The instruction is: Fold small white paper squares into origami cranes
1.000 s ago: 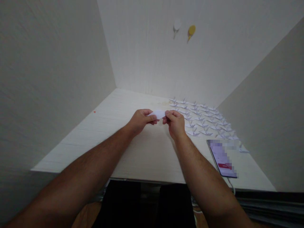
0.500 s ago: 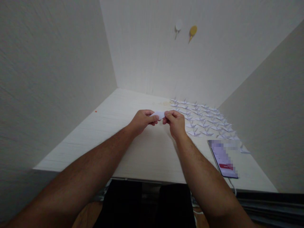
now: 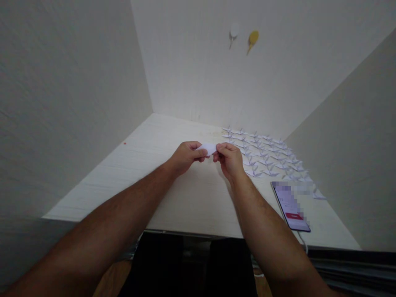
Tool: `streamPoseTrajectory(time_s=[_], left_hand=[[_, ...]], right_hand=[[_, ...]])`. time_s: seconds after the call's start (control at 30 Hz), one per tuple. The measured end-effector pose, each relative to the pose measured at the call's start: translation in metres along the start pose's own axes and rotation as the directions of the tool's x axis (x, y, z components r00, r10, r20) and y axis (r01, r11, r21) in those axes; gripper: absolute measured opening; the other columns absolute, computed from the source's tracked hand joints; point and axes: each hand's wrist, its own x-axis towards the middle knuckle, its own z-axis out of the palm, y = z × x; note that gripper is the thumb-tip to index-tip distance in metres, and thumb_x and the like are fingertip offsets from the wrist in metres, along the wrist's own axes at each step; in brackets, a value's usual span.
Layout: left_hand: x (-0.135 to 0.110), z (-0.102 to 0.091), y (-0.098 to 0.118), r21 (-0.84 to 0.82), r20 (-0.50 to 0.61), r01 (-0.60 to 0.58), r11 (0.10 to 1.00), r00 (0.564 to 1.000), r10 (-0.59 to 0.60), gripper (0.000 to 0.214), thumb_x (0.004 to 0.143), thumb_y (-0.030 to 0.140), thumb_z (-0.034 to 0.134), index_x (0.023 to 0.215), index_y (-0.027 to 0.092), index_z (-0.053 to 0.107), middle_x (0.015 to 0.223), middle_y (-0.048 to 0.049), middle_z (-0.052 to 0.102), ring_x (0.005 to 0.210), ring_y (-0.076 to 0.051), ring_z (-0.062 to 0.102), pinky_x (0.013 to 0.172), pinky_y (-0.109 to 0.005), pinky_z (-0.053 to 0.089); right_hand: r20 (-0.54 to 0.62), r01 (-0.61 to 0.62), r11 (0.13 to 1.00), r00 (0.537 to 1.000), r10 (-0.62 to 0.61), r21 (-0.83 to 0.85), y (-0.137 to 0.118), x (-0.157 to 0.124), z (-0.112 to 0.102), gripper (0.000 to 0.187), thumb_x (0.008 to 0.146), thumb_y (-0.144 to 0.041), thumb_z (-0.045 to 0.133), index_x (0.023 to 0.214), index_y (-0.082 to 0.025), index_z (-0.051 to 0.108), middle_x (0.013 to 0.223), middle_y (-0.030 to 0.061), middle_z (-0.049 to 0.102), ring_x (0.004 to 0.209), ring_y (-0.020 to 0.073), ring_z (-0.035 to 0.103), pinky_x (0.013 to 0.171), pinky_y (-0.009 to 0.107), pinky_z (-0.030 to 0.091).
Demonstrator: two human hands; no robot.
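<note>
A small folded piece of white paper [image 3: 208,149] is held above the middle of the white table [image 3: 192,202]. My left hand [image 3: 187,157] pinches its left side, with the thumb lying over the front. On the other side, my right hand [image 3: 229,159] grips the right end between thumb and forefinger. Fingers cover both ends of the paper, so its full shape is hidden. Just beyond my right hand stand rows of white origami cranes [image 3: 261,156], several in each row.
A phone [image 3: 291,208] with a lit screen lies at the table's right, a white cable [image 3: 303,242] running from its lower end. Walls rise at the left, back and right. A white hook [image 3: 234,31] and a yellow hook [image 3: 253,38] are on the back wall.
My right hand has shifted very slightly to the right, and a little more of the paper shows between the hands. Both hands keep their hold.
</note>
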Motion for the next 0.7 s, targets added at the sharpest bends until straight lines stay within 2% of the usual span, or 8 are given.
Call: streamPoseTrajectory(time_s=[0.4,0.53,0.7], left_hand=[[-0.0021,-0.0032,0.0028,-0.056,0.057,0.089,0.994,0.995,-0.086,0.031,0.068,0.037,0.08,0.078,0.01,0.072,0.073,-0.0075,0.069,0.06,-0.011,0.058,0.059,-0.026,0.045],[-0.0019,-0.004,0.0032,-0.089,0.026,0.102,0.991,0.995,-0.1,0.033,0.069,0.04,0.08,0.08,0.01,0.072,0.081,-0.0114,0.072,0.065,-0.013,0.061,0.064,-0.028,0.048],[0.0,-0.0059,0.0011,-0.055,-0.043,0.146,0.988,0.988,-0.149,0.031,0.07,0.04,0.078,0.078,0.01,0.071,0.086,-0.0147,0.074,0.066,-0.014,0.062,0.066,-0.03,0.05]], right_hand=[[-0.029,0.024,0.999,0.999,-0.025,-0.027,-0.0004,0.0041,-0.005,0.024,0.066,-0.034,0.076,0.057,-0.017,0.062,0.053,-0.0012,0.061,0.042,0.0082,0.05,0.044,0.022,0.039],[-0.057,0.048,0.998,0.997,-0.05,-0.031,-0.0002,0.0052,-0.0076,0.025,0.067,-0.035,0.076,0.058,-0.017,0.06,0.053,-0.0019,0.06,0.043,0.0081,0.05,0.044,0.022,0.04],[-0.091,0.041,0.997,0.995,-0.047,-0.065,0.0001,0.0066,-0.0093,0.025,0.067,-0.035,0.074,0.059,-0.017,0.059,0.055,-0.0018,0.06,0.044,0.0081,0.05,0.045,0.022,0.042]])
